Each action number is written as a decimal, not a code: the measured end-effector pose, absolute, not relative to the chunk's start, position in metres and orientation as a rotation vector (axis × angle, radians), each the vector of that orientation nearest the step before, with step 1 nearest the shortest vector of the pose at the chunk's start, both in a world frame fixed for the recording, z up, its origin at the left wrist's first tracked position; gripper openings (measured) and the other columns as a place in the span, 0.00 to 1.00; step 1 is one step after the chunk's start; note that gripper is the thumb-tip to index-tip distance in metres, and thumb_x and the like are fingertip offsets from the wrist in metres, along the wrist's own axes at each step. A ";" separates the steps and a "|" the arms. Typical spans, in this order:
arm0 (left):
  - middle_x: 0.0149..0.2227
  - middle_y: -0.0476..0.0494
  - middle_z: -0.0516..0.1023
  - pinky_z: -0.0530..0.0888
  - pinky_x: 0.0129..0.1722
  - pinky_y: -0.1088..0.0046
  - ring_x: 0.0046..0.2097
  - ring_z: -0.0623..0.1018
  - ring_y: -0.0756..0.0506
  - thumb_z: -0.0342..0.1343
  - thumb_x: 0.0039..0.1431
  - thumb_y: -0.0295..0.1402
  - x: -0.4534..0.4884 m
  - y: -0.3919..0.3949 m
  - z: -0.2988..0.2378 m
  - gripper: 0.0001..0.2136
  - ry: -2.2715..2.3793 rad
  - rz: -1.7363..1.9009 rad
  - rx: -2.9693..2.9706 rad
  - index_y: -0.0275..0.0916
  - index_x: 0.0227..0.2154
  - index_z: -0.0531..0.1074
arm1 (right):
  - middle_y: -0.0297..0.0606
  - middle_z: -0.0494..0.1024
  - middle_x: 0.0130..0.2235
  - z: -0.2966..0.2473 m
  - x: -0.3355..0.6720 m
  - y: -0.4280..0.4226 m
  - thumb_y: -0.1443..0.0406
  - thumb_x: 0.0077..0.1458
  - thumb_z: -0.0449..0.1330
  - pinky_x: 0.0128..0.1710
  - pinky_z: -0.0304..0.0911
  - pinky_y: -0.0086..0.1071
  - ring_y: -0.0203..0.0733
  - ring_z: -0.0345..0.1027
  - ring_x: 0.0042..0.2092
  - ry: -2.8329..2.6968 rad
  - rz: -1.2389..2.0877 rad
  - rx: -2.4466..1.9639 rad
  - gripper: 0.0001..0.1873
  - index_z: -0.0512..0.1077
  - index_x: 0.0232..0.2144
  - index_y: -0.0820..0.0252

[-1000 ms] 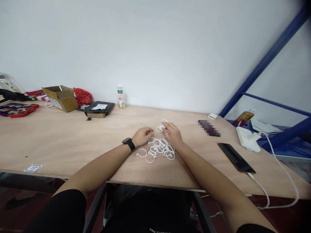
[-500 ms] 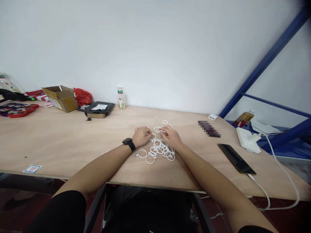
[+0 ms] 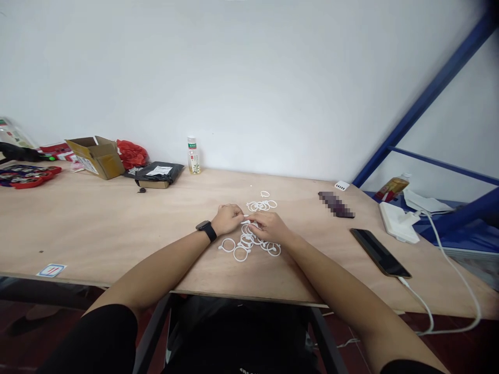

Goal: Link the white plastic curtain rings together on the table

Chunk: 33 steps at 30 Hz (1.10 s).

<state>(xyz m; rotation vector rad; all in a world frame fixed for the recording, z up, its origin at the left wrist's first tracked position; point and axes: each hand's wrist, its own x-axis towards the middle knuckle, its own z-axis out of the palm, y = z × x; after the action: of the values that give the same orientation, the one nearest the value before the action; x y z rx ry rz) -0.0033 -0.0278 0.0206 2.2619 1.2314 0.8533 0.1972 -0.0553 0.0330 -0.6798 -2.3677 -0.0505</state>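
Note:
A heap of several white plastic rings (image 3: 249, 244) lies on the plywood table (image 3: 117, 228) in front of me. Farther back, a short row of a few more rings (image 3: 260, 205) sits apart from the heap. My left hand (image 3: 228, 218), with a black watch on its wrist, and my right hand (image 3: 268, 227) meet above the heap. Both have their fingers pinched on one white ring (image 3: 246, 222) held between them.
A black phone (image 3: 379, 253) on a white cable lies to the right, near a white charger block (image 3: 398, 223) and a dark blurred object (image 3: 335, 204). At the back stand a small bottle (image 3: 193, 156), a black parcel (image 3: 158, 175), a cardboard box (image 3: 95, 156) and a red bag (image 3: 132, 153).
My right hand drew back from the far row of rings toward the heap. Both hands now meet over the heap, pinching one ring.

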 end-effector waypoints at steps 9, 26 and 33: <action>0.33 0.45 0.79 0.67 0.46 0.70 0.38 0.75 0.46 0.50 0.54 0.33 -0.004 -0.027 0.019 0.11 1.249 0.821 2.265 0.37 0.22 0.75 | 0.35 0.78 0.29 0.030 0.199 -0.052 0.67 0.57 0.56 0.31 0.61 0.29 0.36 0.70 0.29 -2.391 -0.074 -0.655 0.11 0.75 0.42 0.58; 0.33 0.45 0.78 0.66 0.48 0.69 0.38 0.74 0.46 0.52 0.56 0.34 -0.001 -0.029 0.015 0.11 1.172 0.838 2.305 0.38 0.21 0.73 | 0.34 0.75 0.25 0.025 0.198 -0.050 0.72 0.49 0.54 0.30 0.58 0.28 0.36 0.66 0.28 -2.386 -0.116 -0.670 0.11 0.75 0.32 0.58; 0.32 0.46 0.77 0.65 0.47 0.69 0.37 0.73 0.46 0.51 0.56 0.35 -0.001 -0.030 0.015 0.11 1.153 0.818 2.352 0.38 0.22 0.72 | 0.33 0.74 0.23 0.025 0.199 -0.048 0.72 0.47 0.53 0.28 0.58 0.28 0.35 0.65 0.26 -2.342 -0.116 -0.664 0.12 0.75 0.31 0.60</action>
<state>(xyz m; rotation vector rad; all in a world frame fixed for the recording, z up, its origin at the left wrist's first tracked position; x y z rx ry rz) -0.0005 -0.0295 0.0152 2.3525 1.1527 0.8182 0.1993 -0.0483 0.0246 -0.6644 -2.3421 -0.1159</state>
